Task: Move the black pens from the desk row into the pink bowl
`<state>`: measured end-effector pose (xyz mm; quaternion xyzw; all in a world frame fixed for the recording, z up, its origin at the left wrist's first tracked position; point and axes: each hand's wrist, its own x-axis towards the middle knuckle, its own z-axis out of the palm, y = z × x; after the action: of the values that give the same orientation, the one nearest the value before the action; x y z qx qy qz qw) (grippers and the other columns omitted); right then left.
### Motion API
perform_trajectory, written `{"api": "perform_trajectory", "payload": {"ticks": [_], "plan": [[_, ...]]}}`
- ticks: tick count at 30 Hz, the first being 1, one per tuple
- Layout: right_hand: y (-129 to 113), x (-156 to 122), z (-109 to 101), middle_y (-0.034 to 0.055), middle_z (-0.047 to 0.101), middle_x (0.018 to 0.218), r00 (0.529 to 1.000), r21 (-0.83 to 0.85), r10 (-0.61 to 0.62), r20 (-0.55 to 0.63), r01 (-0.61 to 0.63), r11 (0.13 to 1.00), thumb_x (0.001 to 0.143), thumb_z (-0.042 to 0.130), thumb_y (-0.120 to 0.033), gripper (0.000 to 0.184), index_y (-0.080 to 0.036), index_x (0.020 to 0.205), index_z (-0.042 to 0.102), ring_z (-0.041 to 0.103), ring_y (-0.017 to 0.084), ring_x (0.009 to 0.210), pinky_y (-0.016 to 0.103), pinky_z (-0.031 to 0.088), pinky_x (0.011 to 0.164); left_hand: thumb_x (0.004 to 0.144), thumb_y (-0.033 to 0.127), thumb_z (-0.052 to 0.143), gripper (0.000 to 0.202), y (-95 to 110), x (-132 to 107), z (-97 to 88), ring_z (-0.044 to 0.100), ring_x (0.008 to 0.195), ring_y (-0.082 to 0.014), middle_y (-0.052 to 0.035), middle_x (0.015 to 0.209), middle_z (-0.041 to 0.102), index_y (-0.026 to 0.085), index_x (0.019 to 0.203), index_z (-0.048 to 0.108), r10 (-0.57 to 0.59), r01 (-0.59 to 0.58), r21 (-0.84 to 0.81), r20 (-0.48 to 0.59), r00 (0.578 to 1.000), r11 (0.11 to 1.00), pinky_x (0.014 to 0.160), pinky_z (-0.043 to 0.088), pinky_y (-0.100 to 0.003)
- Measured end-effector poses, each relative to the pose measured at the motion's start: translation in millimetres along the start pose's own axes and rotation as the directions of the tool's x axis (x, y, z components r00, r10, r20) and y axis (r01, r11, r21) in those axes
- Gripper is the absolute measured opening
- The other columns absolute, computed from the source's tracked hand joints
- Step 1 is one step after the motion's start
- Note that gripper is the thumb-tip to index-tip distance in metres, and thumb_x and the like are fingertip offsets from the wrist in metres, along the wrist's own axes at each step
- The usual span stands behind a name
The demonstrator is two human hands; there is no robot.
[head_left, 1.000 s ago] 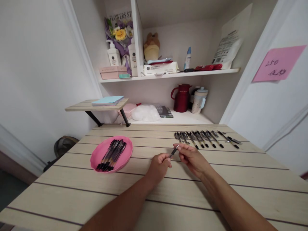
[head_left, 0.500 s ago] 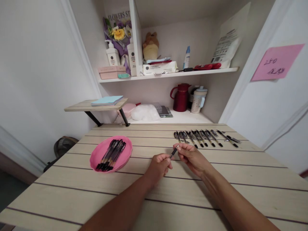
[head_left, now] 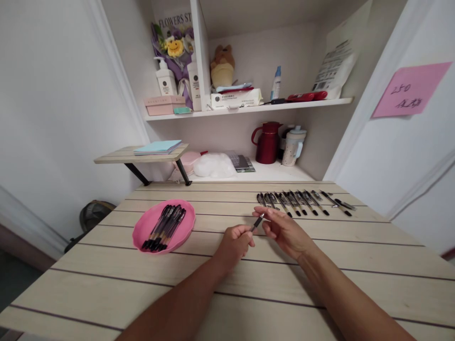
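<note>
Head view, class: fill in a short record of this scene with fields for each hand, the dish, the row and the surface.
left hand: left hand shut on a pen
right hand: right hand open, fingers at the pen's far end
dish: pink dish holding black pens
row: row of pens lying side by side beyond the hands
surface: table of pale planks

Both forearms bare; no sleeves, rings, watch.

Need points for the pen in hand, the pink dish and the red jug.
pen (head_left: 257,222), head view, on the dark tip end past the left fist.
pink dish (head_left: 142,227), head view, on its bare left inside wall.
red jug (head_left: 267,147), head view, on the body's middle.
</note>
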<state>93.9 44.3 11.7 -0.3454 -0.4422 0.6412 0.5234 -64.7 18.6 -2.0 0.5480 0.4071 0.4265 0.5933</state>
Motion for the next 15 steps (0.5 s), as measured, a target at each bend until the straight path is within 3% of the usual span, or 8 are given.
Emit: {"api": "perform_trajectory", "payload": {"ticks": [3, 6, 8, 12, 15], "plan": [[2.1, 2.5, -2.1, -0.0018, 0.055, 0.059, 0.998, -0.041, -0.022, -0.052, 0.02, 0.999, 0.059, 0.074, -0.036, 0.033, -0.016, 0.083, 0.064, 0.03, 0.004, 0.041, 0.021, 0.016, 0.039, 0.072, 0.031, 0.051, 0.031, -0.1, -0.4, -0.1, 0.031, 0.037, -0.0024, 0.0023, 0.058, 0.051, 0.011, 0.095, 0.061, -0.005, 0.005, -0.011, -0.009, 1.0, 1.0, 0.037, 0.02, -0.018], [4.9, 4.0, -2.6, -0.0053, 0.045, 0.046, 0.993, -0.12, -0.016, -0.118, 0.002, 0.993, 0.057, 0.075, -0.037, 0.029, -0.016, 0.07, 0.06, 0.031, 0.005, 0.04, 0.021, 0.017, 0.039, 0.072, 0.03, 0.051, 0.031, -0.5, -0.4, -0.2, 0.031, 0.037, -0.0024, 0.0021, 0.058, 0.051, 0.011, 0.093, 0.061, -0.024, 0.024, 0.003, -0.011, 1.0, 1.0, 0.037, 0.021, -0.017], [4.4, 3.1, -2.3, -0.0045, 0.046, 0.045, 0.994, -0.147, 0.001, -0.111, -0.018, 0.989, 0.06, 0.073, -0.041, 0.029, -0.016, 0.066, 0.058, 0.032, 0.005, 0.041, 0.021, 0.018, 0.04, 0.072, 0.03, 0.051, 0.03, -0.6, -0.1, -0.3, 0.031, 0.037, -0.0025, 0.002, 0.058, 0.051, 0.011, 0.092, 0.061, -0.031, 0.031, 0.004, -0.001, 1.0, 1.0, 0.037, 0.021, -0.018], [0.7, 0.6, -3.7, 0.001, 0.059, 0.067, 0.999, -0.087, 0.039, -0.012, -0.04, 0.995, 0.06, 0.073, -0.041, 0.034, -0.018, 0.084, 0.062, 0.037, 0.006, 0.045, 0.021, 0.02, 0.042, 0.072, 0.031, 0.051, 0.03, -0.2, 0.1, -0.4, 0.031, 0.037, -0.0025, 0.0021, 0.059, 0.052, 0.011, 0.092, 0.061, -0.024, 0.024, -0.001, 0.002, 1.0, 1.0, 0.037, 0.021, -0.018], [1.6, 2.0, -6.6, -0.0019, 0.054, 0.059, 0.999, -0.1, 0.041, -0.026, -0.043, 0.994, 0.056, 0.076, -0.036, 0.036, -0.017, 0.084, 0.063, 0.033, 0.005, 0.043, 0.021, 0.019, 0.041, 0.072, 0.029, 0.05, 0.03, 0.4, -0.6, -0.2, 0.031, 0.037, -0.0025, 0.0023, 0.058, 0.051, 0.01, 0.092, 0.061, -0.021, 0.021, 0.005, -0.012, 1.0, 1.0, 0.036, 0.02, -0.018]]}}
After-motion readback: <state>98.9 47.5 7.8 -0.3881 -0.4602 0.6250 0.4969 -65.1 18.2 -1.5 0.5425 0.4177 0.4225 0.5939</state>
